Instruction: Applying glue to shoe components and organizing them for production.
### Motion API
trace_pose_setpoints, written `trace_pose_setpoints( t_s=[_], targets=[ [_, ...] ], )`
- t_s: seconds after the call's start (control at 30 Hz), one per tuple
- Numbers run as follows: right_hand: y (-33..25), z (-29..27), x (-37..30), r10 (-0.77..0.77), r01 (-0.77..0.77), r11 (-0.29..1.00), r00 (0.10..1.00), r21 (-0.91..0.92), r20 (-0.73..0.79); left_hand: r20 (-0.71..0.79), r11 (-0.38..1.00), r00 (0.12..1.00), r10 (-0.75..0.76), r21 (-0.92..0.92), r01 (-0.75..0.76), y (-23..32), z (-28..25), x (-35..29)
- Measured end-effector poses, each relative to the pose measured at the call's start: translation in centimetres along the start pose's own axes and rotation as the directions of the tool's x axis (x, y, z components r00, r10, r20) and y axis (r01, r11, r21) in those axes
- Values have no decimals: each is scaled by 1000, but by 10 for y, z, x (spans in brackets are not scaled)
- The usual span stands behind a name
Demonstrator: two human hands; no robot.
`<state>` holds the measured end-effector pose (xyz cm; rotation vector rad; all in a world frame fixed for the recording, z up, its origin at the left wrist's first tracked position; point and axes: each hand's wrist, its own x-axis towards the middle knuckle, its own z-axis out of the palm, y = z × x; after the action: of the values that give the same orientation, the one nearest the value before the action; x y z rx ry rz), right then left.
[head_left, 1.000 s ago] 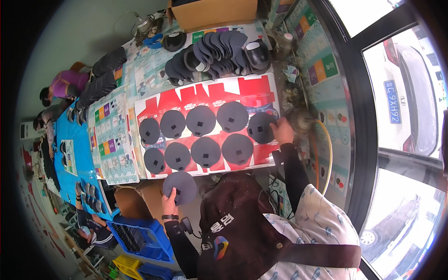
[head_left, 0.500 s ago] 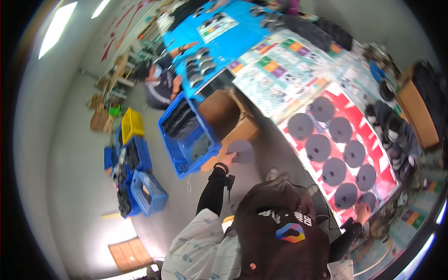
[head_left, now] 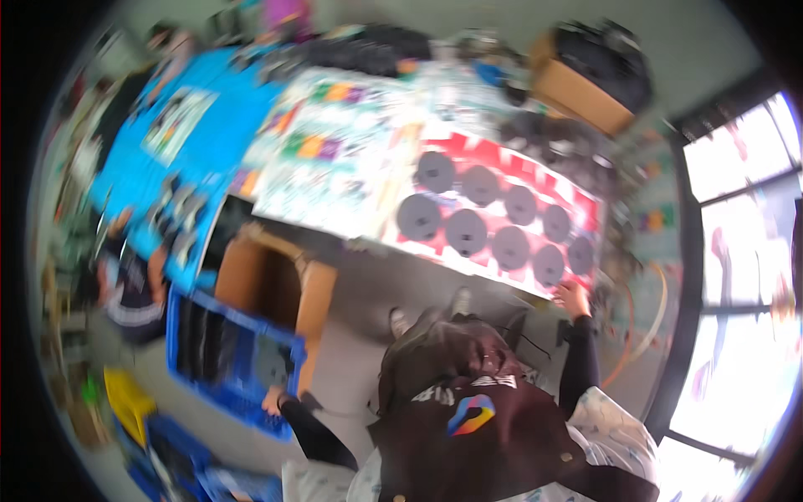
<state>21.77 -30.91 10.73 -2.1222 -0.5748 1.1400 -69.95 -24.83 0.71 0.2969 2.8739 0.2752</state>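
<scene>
My left hand (head_left: pixel 273 401) is low at the near right corner of a blue plastic crate (head_left: pixel 238 400), by its rim. Blur hides its fingers, and no disc shows in it. Inside the crate lie a grey round piece (head_left: pixel 272 360) and a row of black parts (head_left: pixel 201 343). On the right, my right hand (head_left: pixel 572 297) is at the near edge of a red and white sheet (head_left: pixel 493 159) on the table, fingers apart with nothing visible in them. Several dark grey discs (head_left: pixel 466 232) with small centre marks lie there in two rows; the closest disc (head_left: pixel 580 255) is just beyond my fingers.
An open cardboard box (head_left: pixel 314 309) stands between the crate and the table. A person (head_left: pixel 134 289) sits at the blue-covered table (head_left: pixel 213 117) on the left. Dark parts fill another cardboard box (head_left: pixel 577 96) at the back. An orange hose (head_left: pixel 627 335) hangs right of my arm.
My view has swung right. The grey disc my left hand held out is no longer seen in it, and that hand is now at the crate. My right hand has come off the end disc.
</scene>
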Motion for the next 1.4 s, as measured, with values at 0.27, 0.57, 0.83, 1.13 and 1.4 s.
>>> trace_pose_setpoints(
  t_s=[0.27, 0.57, 0.83, 1.13, 1.4],
  targets=[
    [40, 12, -14, -134, -81, 641, 967, 763, 215, 772, 770, 43, 634, -635, 56, 237, 74, -244],
    [-31, 63, 60, -113, -14, 435, 991, 900, 71, 737, 890, -500, 455, -364, 275, 375, 133, -492],
    [-31, 43, 136, -159, -123, 327, 970, 937, 183, 679, 957, -678, 281, -249, 147, 459, 201, -529],
    [-102, 28, 211, -96, -60, 133, 993, 989, 73, 759, 887, -464, 456, -343, 310, 540, 233, -587],
    [-123, 88, 208, -342, -228, 241, 890, 943, 303, 761, 721, -177, 624, -473, 506, 562, 220, -478]
  ],
)
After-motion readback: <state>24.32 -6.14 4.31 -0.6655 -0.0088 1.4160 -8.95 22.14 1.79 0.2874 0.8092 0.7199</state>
